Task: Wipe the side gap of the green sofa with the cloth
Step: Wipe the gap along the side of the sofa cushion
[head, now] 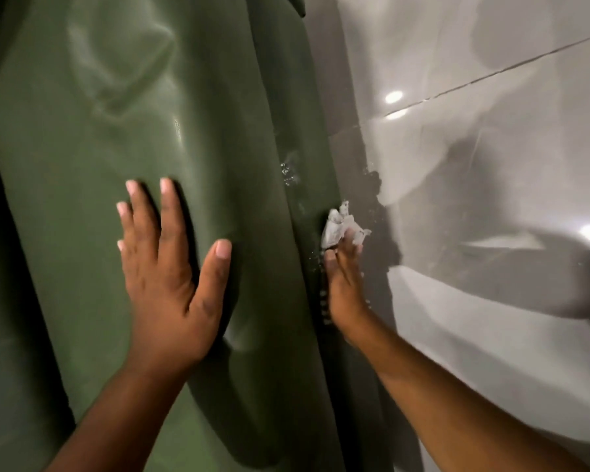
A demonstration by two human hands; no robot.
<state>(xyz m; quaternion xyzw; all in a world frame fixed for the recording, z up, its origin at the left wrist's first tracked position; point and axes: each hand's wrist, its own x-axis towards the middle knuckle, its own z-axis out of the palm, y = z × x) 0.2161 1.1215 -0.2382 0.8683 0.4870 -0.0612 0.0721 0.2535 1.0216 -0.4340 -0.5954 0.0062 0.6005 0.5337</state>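
Note:
The green sofa [92, 137] fills the left half of the head view, its smooth arm running top to bottom. My left hand [169, 274] lies flat on the arm with fingers spread and holds nothing. My right hand [343, 284] reaches down along the sofa's outer side, fingers closed on a crumpled white cloth [339, 228]. The cloth presses against the dark side panel [286, 253] just above the floor. White specks dot the side panel above the cloth and beside my right wrist.
Glossy pale floor tiles [491, 148] fill the right half, with a grout line crossing diagonally and bright light reflections. A dark shadow lies on the tiles right of the cloth. A dark gap runs down the far left edge beside the sofa.

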